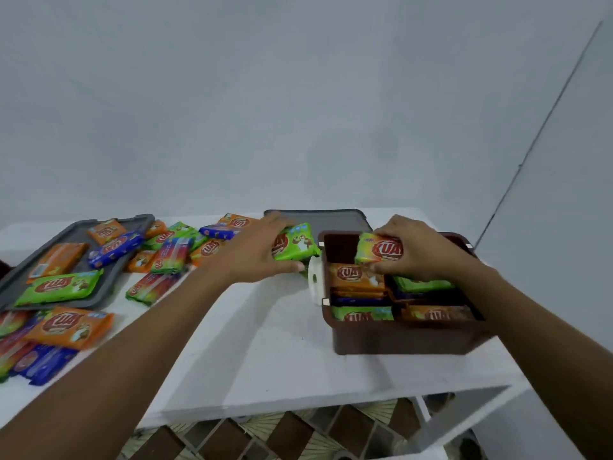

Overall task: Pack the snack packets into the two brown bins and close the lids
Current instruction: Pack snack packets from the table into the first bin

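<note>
Left hand (257, 247) gripping green packet (296, 242), right hand (409, 249) pinching "KUA"-lettered packet (374, 249) over brown bin (398, 336)

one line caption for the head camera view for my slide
Right hand lowers a snack packet into the brown bin while left hand grips a green packet beside it.

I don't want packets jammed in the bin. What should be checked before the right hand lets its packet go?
1. Right hand grips yellow-green packet: ok.
2. Packet is over the brown bin: ok.
3. Free space below it: cannot tell, bin looks nearly full.
4. Left hand holds green packet outside the bin: ok.
5. Grey lid behind the bin, off: ok.
6. Second bin in view: not ok.
</note>
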The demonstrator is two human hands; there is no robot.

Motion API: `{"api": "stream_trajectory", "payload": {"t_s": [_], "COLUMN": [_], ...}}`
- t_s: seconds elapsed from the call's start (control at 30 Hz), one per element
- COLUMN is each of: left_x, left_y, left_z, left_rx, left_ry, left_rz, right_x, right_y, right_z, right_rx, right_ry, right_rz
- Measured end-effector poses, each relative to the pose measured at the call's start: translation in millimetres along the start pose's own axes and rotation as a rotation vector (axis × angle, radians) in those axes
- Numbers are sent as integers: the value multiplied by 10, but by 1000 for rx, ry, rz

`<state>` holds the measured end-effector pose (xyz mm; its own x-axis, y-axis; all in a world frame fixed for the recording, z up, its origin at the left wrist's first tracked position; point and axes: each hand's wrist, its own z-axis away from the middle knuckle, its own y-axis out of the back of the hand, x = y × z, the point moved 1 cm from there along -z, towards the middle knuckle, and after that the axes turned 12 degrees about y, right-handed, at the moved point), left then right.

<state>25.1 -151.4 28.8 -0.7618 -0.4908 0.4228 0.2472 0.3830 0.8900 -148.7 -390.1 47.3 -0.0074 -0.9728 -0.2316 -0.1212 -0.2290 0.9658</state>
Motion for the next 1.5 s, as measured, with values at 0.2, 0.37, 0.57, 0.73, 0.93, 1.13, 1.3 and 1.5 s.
{"api": "stream_trajectory", "payload": {"t_s": [0.2, 0.37, 0.57, 0.73, 0.93, 1.13, 1.3, 1.5], "left_x": [735, 1051, 1088, 1154, 1108, 1072, 911, 467], "left_y": [-307, -706, -1003, -1018, -1110, -1076, -863, -687], "left_z": [-445, -660, -729, -806, -831, -834, -781, -359], "left_rx": [-24, -175, -291, -259, -272, -244, -273, 150], "left_ry": [-91, -142, -139, -144, -52, -72, -76, -59], "left_rz": [-100, -361, -658, -759, -705, -706, -497, -63], "right_x": [715, 919, 1029, 992, 1086, 1097, 1085, 866], "right_y": [-165, -282, -247, -308, -326, -299, -229, -269], "right_z": [296, 340, 263, 133, 150, 139, 145, 52], "right_rx": [-116, -236, -331, -364, -336, -348, -282, -46], "right_ry": [6, 120, 180, 246, 251, 211, 203, 230], "right_rz": [116, 405, 328, 442, 363, 331, 253, 107]}}
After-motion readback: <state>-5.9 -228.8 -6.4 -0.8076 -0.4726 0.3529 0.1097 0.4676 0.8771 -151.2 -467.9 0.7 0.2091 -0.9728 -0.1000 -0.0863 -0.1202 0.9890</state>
